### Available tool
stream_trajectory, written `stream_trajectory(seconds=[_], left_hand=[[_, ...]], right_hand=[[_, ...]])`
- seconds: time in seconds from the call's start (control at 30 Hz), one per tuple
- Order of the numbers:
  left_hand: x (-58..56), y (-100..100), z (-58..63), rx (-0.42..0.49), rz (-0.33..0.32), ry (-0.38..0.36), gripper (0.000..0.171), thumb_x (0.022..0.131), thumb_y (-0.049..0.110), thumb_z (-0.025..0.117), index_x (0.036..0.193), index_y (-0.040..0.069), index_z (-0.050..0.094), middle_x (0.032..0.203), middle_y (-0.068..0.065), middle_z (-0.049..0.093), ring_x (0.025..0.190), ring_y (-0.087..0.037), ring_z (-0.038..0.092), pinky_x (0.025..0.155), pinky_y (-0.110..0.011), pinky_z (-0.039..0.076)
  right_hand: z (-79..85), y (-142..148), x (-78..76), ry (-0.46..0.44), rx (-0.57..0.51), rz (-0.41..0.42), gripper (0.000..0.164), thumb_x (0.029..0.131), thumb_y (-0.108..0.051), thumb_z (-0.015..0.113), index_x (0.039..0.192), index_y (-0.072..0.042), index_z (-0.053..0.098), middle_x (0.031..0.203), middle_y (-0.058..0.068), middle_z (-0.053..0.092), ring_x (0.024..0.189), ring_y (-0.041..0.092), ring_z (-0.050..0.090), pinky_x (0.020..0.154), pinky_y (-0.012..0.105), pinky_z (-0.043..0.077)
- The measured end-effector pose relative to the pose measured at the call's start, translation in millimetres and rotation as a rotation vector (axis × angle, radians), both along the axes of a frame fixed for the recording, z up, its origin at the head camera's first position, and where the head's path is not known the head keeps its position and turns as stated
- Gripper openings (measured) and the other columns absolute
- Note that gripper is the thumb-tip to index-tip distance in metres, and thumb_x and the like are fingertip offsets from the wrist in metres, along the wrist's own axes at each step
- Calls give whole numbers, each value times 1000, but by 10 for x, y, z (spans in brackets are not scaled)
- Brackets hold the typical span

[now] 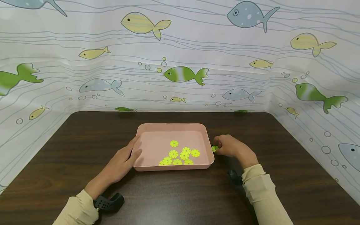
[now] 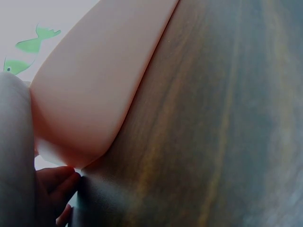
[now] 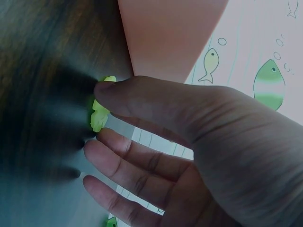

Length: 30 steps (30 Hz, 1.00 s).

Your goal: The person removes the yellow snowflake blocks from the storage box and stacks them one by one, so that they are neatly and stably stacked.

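Note:
A shallow pink tray (image 1: pixel 160 137) lies on the dark table, with several yellow-green notched plastic discs (image 1: pixel 195 153) scattered in its front half. My left hand (image 1: pixel 121 161) holds the tray's left side, thumb over the rim; in the left wrist view its fingertips (image 2: pixel 59 182) are right at the tray's lower corner. Just outside the tray's right wall, my right hand (image 1: pixel 230 147) pinches one yellow-green notched disc (image 1: pixel 215 148) between thumb and index finger. Close over the table, that disc (image 3: pixel 99 111) is partly covered by the thumb in the right wrist view, where the other fingers are spread slightly apart.
Brown wood-grain table (image 1: pixel 180 193) surrounds the tray. A white fish-patterned curtain (image 1: pixel 135 65) stands along the back and both sides. Each wrist wears a black band (image 1: pixel 108 203), below a beige sleeve (image 1: pixel 265 193).

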<state>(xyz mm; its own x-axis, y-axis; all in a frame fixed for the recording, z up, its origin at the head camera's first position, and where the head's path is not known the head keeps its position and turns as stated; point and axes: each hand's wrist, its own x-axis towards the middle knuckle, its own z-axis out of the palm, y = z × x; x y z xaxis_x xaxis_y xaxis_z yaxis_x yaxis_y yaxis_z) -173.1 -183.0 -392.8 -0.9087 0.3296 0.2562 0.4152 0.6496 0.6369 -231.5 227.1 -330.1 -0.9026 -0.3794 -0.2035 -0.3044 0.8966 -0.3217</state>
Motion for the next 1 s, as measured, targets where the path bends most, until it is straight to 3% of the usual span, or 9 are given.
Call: stream_trajectory(seconds=[1.0], left_hand=[[-16, 6, -15, 10, -13, 17, 61, 113, 33, 42, 163, 4, 26, 164, -20, 35, 146, -43, 39, 114, -66, 33]], right_hand=[[23, 10, 30, -28, -15, -7, 32, 88, -8, 76, 118, 2, 70, 94, 9, 64, 86, 24, 58, 79, 43, 54]])
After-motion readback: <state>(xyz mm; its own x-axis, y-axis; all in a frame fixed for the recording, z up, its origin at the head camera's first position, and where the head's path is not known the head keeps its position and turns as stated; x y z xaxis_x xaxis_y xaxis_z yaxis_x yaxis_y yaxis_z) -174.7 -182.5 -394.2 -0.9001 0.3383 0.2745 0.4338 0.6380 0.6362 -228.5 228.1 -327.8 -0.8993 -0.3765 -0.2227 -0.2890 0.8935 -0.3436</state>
